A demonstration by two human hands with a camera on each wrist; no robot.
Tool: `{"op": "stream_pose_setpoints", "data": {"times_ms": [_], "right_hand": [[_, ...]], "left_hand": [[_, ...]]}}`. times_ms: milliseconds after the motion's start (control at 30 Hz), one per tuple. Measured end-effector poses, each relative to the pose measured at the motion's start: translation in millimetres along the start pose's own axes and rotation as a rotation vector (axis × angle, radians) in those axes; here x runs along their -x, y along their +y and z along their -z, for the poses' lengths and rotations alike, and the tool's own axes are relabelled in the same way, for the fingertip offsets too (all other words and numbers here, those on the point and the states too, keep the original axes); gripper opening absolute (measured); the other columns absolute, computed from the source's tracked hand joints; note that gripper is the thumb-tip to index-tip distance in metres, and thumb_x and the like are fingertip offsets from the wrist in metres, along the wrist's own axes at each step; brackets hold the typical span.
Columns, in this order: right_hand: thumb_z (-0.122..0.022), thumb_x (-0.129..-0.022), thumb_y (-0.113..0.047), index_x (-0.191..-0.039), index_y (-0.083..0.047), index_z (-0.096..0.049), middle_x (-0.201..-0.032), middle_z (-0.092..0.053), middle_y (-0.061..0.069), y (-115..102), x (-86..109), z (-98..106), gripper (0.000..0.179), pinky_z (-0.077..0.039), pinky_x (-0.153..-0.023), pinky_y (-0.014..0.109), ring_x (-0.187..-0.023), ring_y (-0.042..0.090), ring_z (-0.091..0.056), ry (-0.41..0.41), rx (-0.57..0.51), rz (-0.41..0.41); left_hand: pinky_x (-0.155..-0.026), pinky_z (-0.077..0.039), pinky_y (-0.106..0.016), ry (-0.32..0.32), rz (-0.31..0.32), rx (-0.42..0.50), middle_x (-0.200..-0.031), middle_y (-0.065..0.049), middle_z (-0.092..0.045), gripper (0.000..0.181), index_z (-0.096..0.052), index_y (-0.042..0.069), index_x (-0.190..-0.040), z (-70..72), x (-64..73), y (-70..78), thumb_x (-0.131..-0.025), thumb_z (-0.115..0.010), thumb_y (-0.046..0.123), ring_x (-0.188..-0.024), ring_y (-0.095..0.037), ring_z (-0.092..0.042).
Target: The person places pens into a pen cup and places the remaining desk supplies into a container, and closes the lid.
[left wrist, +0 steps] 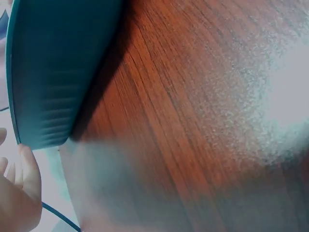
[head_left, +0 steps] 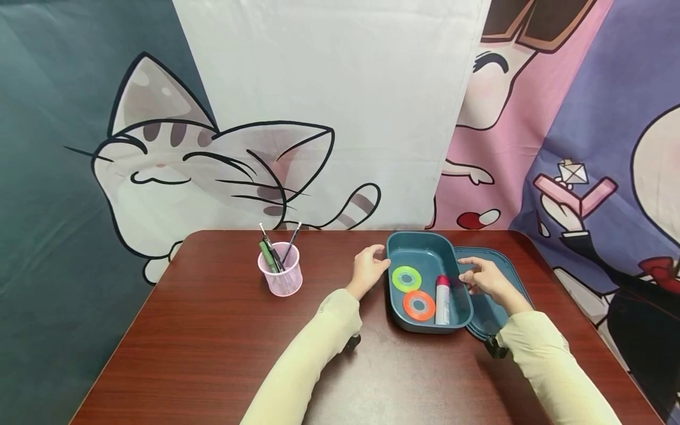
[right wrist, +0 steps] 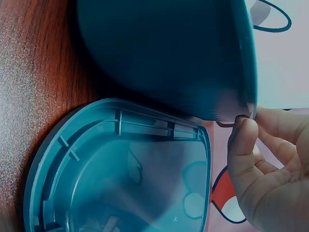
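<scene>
A deep teal plastic box (head_left: pixel 422 242) stands on the table between both hands. Inside lie a green-yellow ring-shaped disc (head_left: pixel 397 280), an orange one (head_left: pixel 409 305) and a white tube with a red cap (head_left: pixel 443 301). My left hand (head_left: pixel 368 270) is at the box's left rim; its thumb touches the edge in the left wrist view, and the loosely bent fingers appear apart from it. With thumb and index finger, my right hand (right wrist: pixel 270 164) pinches the right rim. A teal lid (right wrist: pixel 120 159) lies on the table under the right hand, partly behind the box.
To the left, a pink mesh cup (head_left: pixel 284 283) holds several pens and pencils. The brown wooden table (head_left: pixel 212 342) ends at a cloth backdrop (head_left: pixel 329 71) printed with cartoons. A dark device sits at each wrist.
</scene>
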State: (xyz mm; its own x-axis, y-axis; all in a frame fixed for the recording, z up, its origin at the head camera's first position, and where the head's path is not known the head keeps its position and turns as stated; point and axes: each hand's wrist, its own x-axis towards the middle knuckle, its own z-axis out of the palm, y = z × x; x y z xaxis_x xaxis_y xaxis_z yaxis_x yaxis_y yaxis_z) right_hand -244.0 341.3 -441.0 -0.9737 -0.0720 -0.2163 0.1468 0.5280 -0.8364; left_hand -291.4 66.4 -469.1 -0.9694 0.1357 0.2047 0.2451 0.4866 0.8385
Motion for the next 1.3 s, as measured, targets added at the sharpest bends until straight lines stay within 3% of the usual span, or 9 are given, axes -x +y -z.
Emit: {"op": "stream_pose_setpoints", "data": {"times_ms": [133,367,533,667,733,833,1067,1133,1300], "right_hand": [[-0.055,-0.084,-0.007,-0.129,0.006,-0.035,-0.079,-0.053,0.007,4.9,2.6,5.2,0.051,-0.052,-0.060,0.031,-0.064,0.013,-0.053,0.026,-0.016,0.031],[-0.057,-0.084,-0.012,-0.128,0.009,-0.034,-0.077,-0.059,0.002,21.1,14.9,26.6,0.053,-0.052,-0.060,0.029,-0.062,0.010,-0.056,0.128,-0.016,0.078],[-0.061,-0.081,-0.017,-0.125,0.007,-0.038,-0.076,-0.060,-0.004,45.9,23.9,45.9,0.056,-0.051,-0.055,0.027,-0.062,0.007,-0.058,0.176,-0.027,0.124],[-0.062,-0.080,-0.018,-0.127,0.005,-0.038,-0.085,-0.059,0.012,59.6,31.6,55.2,0.058,-0.051,-0.055,0.029,-0.065,0.003,-0.056,0.210,0.063,0.111],[-0.062,-0.080,-0.019,-0.127,0.008,-0.035,-0.092,-0.057,0.023,63.4,35.7,57.2,0.060,-0.051,-0.057,0.031,-0.067,0.001,-0.055,0.238,0.168,0.083],[-0.061,-0.081,-0.017,-0.127,0.008,-0.035,-0.101,-0.052,0.035,70.7,40.6,60.6,0.059,-0.050,-0.055,0.031,-0.068,0.008,-0.056,0.263,0.280,0.053],[-0.064,-0.076,-0.015,-0.123,0.009,-0.040,-0.095,-0.056,0.034,88.2,49.0,71.9,0.057,-0.042,-0.054,0.033,-0.072,0.034,-0.057,0.298,0.515,0.025],[-0.064,-0.075,-0.014,-0.121,0.010,-0.041,-0.089,-0.058,0.032,91.6,51.2,74.9,0.056,-0.040,-0.053,0.033,-0.070,0.033,-0.057,0.283,0.553,0.037],[-0.060,-0.074,-0.009,-0.121,0.011,-0.038,-0.075,-0.061,0.020,99.8,54.6,78.8,0.055,-0.042,-0.046,0.028,-0.054,0.014,-0.052,0.201,0.517,0.003]], "left_hand": [[-0.061,-0.051,-0.022,-0.054,0.071,0.117,-0.099,-0.011,-0.065,0.038,-0.058,0.005,-0.113,0.5,1.6,-4.4,-0.076,-0.066,0.013,-0.073,-0.018,-0.065],[-0.058,-0.053,-0.026,-0.200,0.244,0.360,-0.095,-0.010,-0.063,0.044,-0.052,0.005,-0.120,-0.9,6.3,-8.9,-0.078,-0.065,0.011,-0.063,-0.009,-0.060],[-0.057,-0.052,-0.023,-0.238,0.305,0.450,-0.088,-0.008,-0.062,0.046,-0.049,0.003,-0.123,-1.4,7.9,-8.4,-0.079,-0.063,0.007,-0.061,-0.007,-0.057],[-0.055,-0.052,-0.022,-0.243,0.328,0.465,-0.084,-0.007,-0.061,0.045,-0.048,0.002,-0.123,-1.6,7.8,-5.8,-0.080,-0.062,0.005,-0.059,-0.007,-0.055],[-0.055,-0.052,-0.022,-0.249,0.346,0.460,-0.083,-0.007,-0.060,0.045,-0.048,0.003,-0.123,-1.7,6.9,-4.6,-0.080,-0.062,0.005,-0.059,-0.007,-0.055],[-0.055,-0.052,-0.022,-0.258,0.367,0.446,-0.085,-0.008,-0.061,0.046,-0.048,0.004,-0.123,-1.0,5.7,-3.0,-0.080,-0.062,0.005,-0.060,-0.008,-0.055],[-0.057,-0.053,-0.024,-0.275,0.384,0.414,-0.087,-0.009,-0.063,0.047,-0.048,0.005,-0.124,0.3,4.1,-0.4,-0.079,-0.062,0.005,-0.061,-0.010,-0.057],[-0.056,-0.052,-0.024,-0.279,0.383,0.407,-0.086,-0.009,-0.063,0.047,-0.047,0.005,-0.124,0.3,3.9,-0.1,-0.079,-0.062,0.005,-0.061,-0.010,-0.056],[-0.055,-0.052,-0.024,-0.280,0.371,0.393,-0.087,-0.009,-0.063,0.047,-0.047,0.005,-0.124,-0.2,3.2,-0.2,-0.080,-0.062,0.004,-0.061,-0.009,-0.056]]}}
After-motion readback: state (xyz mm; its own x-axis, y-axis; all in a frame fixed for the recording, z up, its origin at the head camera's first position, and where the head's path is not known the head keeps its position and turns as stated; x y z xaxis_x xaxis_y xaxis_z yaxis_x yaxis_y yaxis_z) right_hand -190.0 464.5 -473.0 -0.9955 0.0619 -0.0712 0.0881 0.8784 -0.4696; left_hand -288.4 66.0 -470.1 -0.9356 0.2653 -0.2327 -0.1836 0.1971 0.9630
